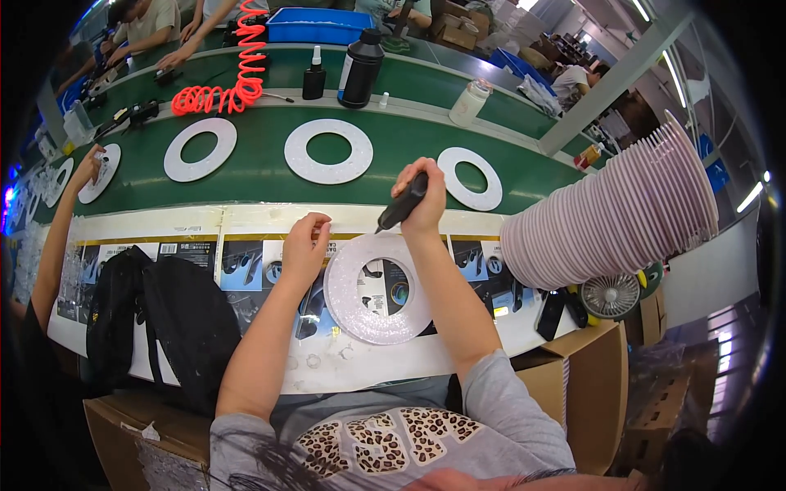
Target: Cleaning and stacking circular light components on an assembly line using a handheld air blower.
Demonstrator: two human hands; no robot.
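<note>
My right hand (423, 194) is closed around a black applicator (401, 206) with a tapered, narrow tip. The tip points down at the far edge of a white speckled flat ring (344, 299); whether it touches cannot be made out. Beneath this ring a second rim seems to show at the left side. My left hand (306, 239) hovers by the ring's far left edge, its fingers loosely bent and apart, with nothing visible in them. Through the ring's hole, printed sheeting (372, 288) on the worktop can be seen.
A tall leaning stack of rings (598, 213) stands at right, beside a small fan (610, 296). Single rings (329, 151) lie along the green belt (262, 176). Behind are black bottles (361, 69), a jar (471, 102) and a red coiled hose (246, 78). A black bag (188, 303) lies left; a co-worker's hand (88, 168) touches another ring.
</note>
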